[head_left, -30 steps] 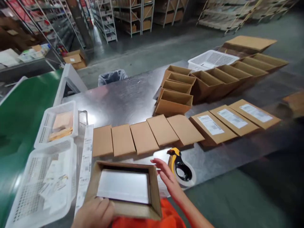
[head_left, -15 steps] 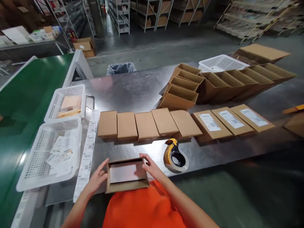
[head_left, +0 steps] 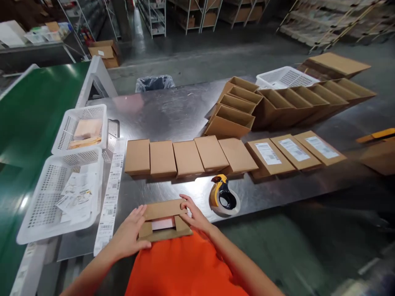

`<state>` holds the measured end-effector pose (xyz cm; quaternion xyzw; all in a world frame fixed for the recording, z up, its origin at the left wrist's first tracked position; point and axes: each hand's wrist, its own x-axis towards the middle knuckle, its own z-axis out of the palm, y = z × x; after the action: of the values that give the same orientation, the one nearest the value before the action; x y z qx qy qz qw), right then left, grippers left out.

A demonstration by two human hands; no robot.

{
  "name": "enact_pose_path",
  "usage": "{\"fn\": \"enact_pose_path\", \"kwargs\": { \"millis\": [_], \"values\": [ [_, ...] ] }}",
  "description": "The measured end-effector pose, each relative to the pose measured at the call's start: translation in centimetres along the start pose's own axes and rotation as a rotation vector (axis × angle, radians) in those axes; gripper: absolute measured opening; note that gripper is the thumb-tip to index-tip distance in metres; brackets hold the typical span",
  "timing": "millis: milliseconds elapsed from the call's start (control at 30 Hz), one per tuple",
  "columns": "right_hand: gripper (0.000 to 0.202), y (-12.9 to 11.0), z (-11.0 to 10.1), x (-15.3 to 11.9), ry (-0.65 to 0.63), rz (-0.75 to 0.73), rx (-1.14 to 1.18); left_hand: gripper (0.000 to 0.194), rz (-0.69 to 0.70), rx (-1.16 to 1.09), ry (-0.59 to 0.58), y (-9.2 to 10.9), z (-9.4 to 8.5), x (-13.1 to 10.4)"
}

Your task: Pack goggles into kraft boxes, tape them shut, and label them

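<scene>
A small cardboard box point(head_left: 164, 209) lies at the table's front edge, against the orange shirt. Its far flap and side flaps are folded inward, and a pale surface shows through the gap between them. My left hand point(head_left: 131, 232) grips the box's left side, thumb at the near corner and fingers along the side. At the far right corner, my right hand point(head_left: 194, 214) holds the box with its fingers curled by the far flap. A tape dispenser point(head_left: 224, 197) with a yellow and black body stands right of my right hand.
Beyond my hands runs a row of closed boxes point(head_left: 189, 158); several at right are labelled boxes point(head_left: 290, 149). Open boxes point(head_left: 236, 119) stand behind. To my left are a label strip point(head_left: 109, 201), a white basket point(head_left: 33, 213) with papers, and a green conveyor point(head_left: 52, 90).
The far flap and side flaps of the box have folded inward over its opening. My left hand has moved closer round the left side. The view has shifted slightly.
</scene>
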<state>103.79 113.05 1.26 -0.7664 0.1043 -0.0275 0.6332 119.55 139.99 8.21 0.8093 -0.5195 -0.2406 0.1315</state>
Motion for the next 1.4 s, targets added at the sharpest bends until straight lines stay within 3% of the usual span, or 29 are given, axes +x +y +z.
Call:
{"fn": "enact_pose_path", "kwargs": {
  "millis": [67, 167, 300, 400, 500, 600, 700, 767, 833, 900, 1033, 1133, 1233, 1333, 1400],
  "values": [
    [0.028, -0.2, 0.2, 0.3, -0.003, 0.066, 0.130, 0.074, -0.050, 0.106, -0.020, 1.2, -0.7, 0.9],
    [0.042, -0.5, 1.0, 0.4, 0.054, 0.206, 0.317, 0.049, -0.139, 0.203, 0.058, 2.3, -0.2, 2.8],
    [0.037, -0.4, 2.3, -0.1, 0.163, 0.277, 0.353, 0.032, -0.218, 0.131, 0.280, 2.2, 2.8, 2.8],
    [0.048, -0.3, 3.2, -0.2, 0.210, 0.239, 0.379, 0.050, -0.327, -0.071, 0.406, 1.9, 4.5, 1.6],
    [0.065, -0.5, 4.2, 0.3, 0.237, 0.242, 0.447, 0.074, -0.563, -0.447, 0.442, 1.8, 4.8, 1.3],
    [0.059, -0.7, 4.6, 0.6, 0.247, 0.266, 0.435, 0.078, -0.718, -0.799, 0.519, 1.9, 4.9, 1.9],
    [0.053, 0.1, 2.8, -0.1, 0.265, 0.231, 0.246, 0.072, -0.744, -0.991, 0.622, 1.9, 5.2, 2.4],
    [0.054, 1.6, 0.1, -1.2, 0.482, 0.252, -0.040, 0.074, -0.780, -1.044, 0.647, 1.9, 5.4, 2.5],
    [0.060, 3.4, -3.1, -2.3, 0.752, 0.363, -0.329, 0.077, -0.825, -1.077, 0.647, 1.9, 5.3, 2.5],
    [0.058, 5.2, -5.7, -3.0, 0.857, 0.480, -0.462, 0.078, -0.858, -1.108, 0.634, 2.1, 5.0, 2.4],
    [0.042, 5.8, -8.0, -4.9, 0.754, 0.508, -0.398, 0.079, -0.889, -1.157, 0.622, 2.4, 4.2, 2.5],
    [0.048, 2.7, -8.1, -8.0, 0.659, 0.483, -0.271, 0.080, -0.903, -1.184, 0.620, 2.4, 4.1, 2.6],
    [0.047, -1.9, -7.2, -9.5, 0.578, 0.427, 0.144, 0.081, -0.870, -1.220, 0.620, 2.5, 4.3, 2.5],
    [0.048, -5.8, -4.3, -6.3, 0.478, 0.377, 0.348, 0.081, -0.837, -1.185, 0.630, 2.7, 4.4, 2.6],
    [0.052, -7.4, -1.8, -2.6, 0.310, 0.356, 0.381, 0.075, -0.830, -1.095, 0.615, 2.6, 4.3, 2.7]
  ]
}}
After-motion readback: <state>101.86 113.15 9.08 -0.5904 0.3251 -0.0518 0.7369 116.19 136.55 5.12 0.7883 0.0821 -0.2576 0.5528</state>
